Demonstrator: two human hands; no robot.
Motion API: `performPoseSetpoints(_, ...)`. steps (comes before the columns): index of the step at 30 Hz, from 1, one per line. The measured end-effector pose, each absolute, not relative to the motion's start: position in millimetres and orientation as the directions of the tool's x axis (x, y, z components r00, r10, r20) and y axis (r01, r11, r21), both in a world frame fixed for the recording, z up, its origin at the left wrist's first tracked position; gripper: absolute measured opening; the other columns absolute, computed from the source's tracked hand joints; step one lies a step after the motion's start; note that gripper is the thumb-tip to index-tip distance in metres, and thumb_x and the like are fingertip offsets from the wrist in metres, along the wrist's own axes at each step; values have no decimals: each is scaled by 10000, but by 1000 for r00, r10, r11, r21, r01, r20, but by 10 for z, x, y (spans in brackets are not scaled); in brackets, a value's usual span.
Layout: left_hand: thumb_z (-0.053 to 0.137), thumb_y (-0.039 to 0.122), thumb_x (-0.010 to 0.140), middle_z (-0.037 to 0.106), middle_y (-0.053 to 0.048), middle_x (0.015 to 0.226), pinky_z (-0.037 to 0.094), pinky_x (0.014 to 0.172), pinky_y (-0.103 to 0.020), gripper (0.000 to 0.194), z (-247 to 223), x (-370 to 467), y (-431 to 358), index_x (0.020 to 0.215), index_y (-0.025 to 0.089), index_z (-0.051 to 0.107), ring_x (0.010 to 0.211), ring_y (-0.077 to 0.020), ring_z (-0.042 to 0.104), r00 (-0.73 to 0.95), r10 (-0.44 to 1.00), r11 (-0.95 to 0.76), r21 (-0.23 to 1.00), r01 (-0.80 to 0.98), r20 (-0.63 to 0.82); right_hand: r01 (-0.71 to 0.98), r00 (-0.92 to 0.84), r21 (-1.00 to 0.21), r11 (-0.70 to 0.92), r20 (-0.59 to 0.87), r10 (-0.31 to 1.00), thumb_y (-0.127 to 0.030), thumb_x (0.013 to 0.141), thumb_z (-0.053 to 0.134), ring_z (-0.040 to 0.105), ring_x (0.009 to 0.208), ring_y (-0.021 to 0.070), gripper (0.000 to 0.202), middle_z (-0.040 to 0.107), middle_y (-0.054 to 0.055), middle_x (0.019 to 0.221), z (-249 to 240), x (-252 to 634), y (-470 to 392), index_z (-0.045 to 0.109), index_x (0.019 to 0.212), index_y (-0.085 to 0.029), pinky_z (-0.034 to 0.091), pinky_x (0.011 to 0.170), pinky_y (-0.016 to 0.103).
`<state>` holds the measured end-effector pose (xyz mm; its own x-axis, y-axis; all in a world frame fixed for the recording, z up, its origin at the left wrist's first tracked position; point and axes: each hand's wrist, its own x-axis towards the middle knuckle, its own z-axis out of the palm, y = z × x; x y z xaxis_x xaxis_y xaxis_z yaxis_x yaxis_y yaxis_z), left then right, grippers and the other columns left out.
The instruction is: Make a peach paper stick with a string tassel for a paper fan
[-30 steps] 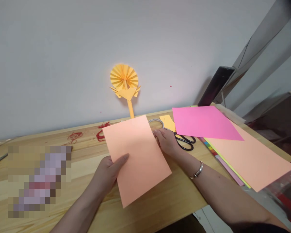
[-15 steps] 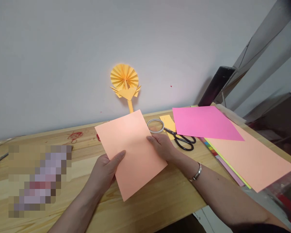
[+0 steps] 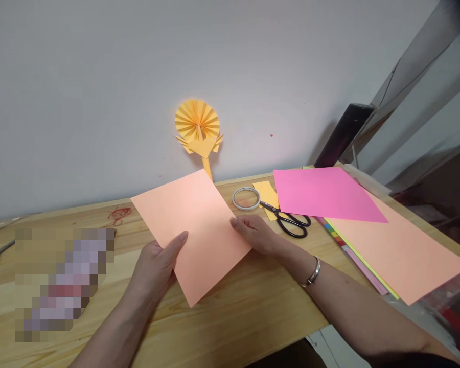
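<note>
Peach-coloured paper [image 3: 197,225] fills the centre of the frame, a rectangular sheet slanted over the tabletop [image 3: 230,327]. The left hand [image 3: 157,263] has its grip closed on the sheet's left edge, thumb flat on the upper face, its other fingers largely hidden underneath. At the right edge, the right hand [image 3: 256,234] has its grip pinched shut on the same sheet, thumb tip on the face; a silver bracelet [image 3: 313,273] circles that wrist.

Just right of centre lie a pale ring [image 3: 246,208], black-handled scissors [image 3: 275,209] pointing towards it, and yellow paper scraps [image 3: 266,192]. Further right, a bright pink sheet [image 3: 325,194] overlaps another peach sheet [image 3: 410,250], with other coloured paper edges showing beneath. A dark cylinder [image 3: 343,135] stands behind them, upper right.

Above the held sheet, a yellow paper flower [image 3: 197,118] with a pleated round head shows against the grey wall [image 3: 99,102], its lower stem hidden. Red thread [image 3: 118,214] lies left of centre; at lower left, a pixelated object [image 3: 74,278] cannot be made out.
</note>
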<state>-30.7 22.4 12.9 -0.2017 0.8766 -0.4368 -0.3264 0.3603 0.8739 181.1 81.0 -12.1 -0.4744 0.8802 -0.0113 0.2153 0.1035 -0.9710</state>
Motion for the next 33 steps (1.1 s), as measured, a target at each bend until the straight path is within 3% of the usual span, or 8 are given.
performPoseSetpoints(4,800,319,616,734,-149,969,580,727,-391,585,116,-282,220,1134,94,652,851,-314,697,-224,883,326,881,-342,-413,275,-462,-958,84,-55,885,-474,872,475,402,589,110,381,448,-16,630,-110,1792,782,499,650,-165,291,516,224)
performPoseSetpoints(23,779,342,627,732,-141,973,574,741,-404,574,39,-278,231,1131,98,654,880,-319,688,-281,900,252,923,-290,-333,347,-437,-907,240,69,897,-384,905,391,339,559,95,363,350,-37,596,-66,1790,762,334,604,-188,257,506,228)
performPoseSetpoints(33,743,278,678,726,-118,1022,558,820,-416,535,17,-293,266,1181,137,628,944,-298,679,-365,888,161,932,-324,-280,324,-382,-935,144,10,924,-364,788,543,344,525,85,245,407,-44,563,-93,1802,796,534,649,-163,247,482,215)
